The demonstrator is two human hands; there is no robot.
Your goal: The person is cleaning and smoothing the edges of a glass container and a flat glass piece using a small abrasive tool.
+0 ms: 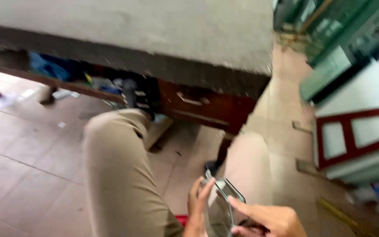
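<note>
We look down on a floor of reddish-brown tiles, scattered with small scraps; above it stands a table with a thick grey top, its dark red wooden drawer fitted with a metal handle; under the table lies blurred clutter, some of it blue; to the right leans a white panel with a red frame; beyond it we see green-framed glass; daylight falls evenly.
</note>
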